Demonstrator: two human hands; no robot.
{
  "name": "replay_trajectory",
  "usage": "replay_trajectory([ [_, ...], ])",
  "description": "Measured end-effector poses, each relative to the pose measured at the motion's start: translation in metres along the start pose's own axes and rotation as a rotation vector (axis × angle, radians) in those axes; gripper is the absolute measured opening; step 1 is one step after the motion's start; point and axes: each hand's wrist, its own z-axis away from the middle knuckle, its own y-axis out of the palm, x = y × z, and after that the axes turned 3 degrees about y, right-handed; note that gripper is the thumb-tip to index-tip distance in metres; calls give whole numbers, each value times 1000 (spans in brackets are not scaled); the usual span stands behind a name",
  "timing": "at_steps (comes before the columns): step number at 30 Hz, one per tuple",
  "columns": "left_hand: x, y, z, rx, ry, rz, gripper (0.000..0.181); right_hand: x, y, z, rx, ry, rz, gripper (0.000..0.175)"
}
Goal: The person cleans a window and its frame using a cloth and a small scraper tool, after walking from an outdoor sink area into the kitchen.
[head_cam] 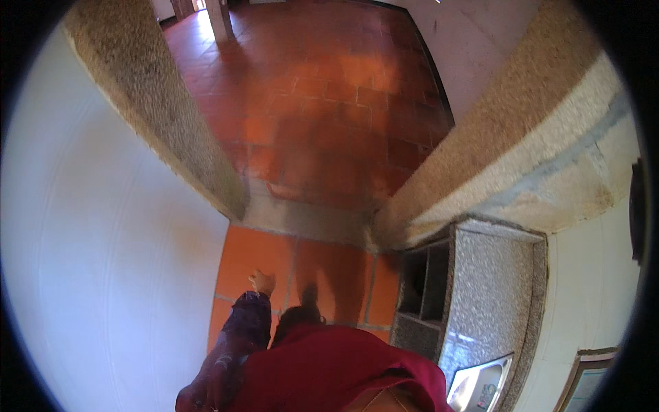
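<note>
My left hand (pixel 263 282) hangs low in front of me, below a dark patterned sleeve, over the orange floor tiles (pixel 252 252). Something thin and pale shows at its fingers or wrist, too small to name. Whether the fingers are closed cannot be made out. My right hand is out of view. Before me, past my red top, lies a grey stone doorway threshold (pixel 309 219), with a darker red tiled floor (pixel 329 118) beyond it.
Rough stone door jambs (pixel 154 98) (pixel 463 154) stand on both sides. A white wall (pixel 113 247) runs along the left. On the right is a speckled stone counter (pixel 484 288) with open shelves (pixel 427 280) below and a metal sink (pixel 481 386). A post (pixel 220 23) stands farther off.
</note>
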Motion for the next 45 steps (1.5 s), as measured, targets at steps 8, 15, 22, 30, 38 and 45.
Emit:
replay_trajectory([
  [8, -92, -93, -127, -88, -152, 419, 67, 202, 138, -83, 327, -13, 41, 22],
  [15, -206, -152, -220, -35, 42, 236, 59, 385, 245, -205, 575, -58, 164, 20],
  [22, -239, -267, -343, -85, 104, 310, 63, 712, 365, -331, 683, -356, 279, 22],
  [30, -261, -304, -444, -333, -346, 391, 41, 1080, 495, -340, 746, -934, 170, 27],
  [38, -245, -343, -695, -125, -734, 497, 39, 1269, 574, -399, 786, -773, 342, 29],
  [45, -334, -550, -951, -493, -302, 436, 37, 1436, 642, -422, 740, -575, 464, 34],
])
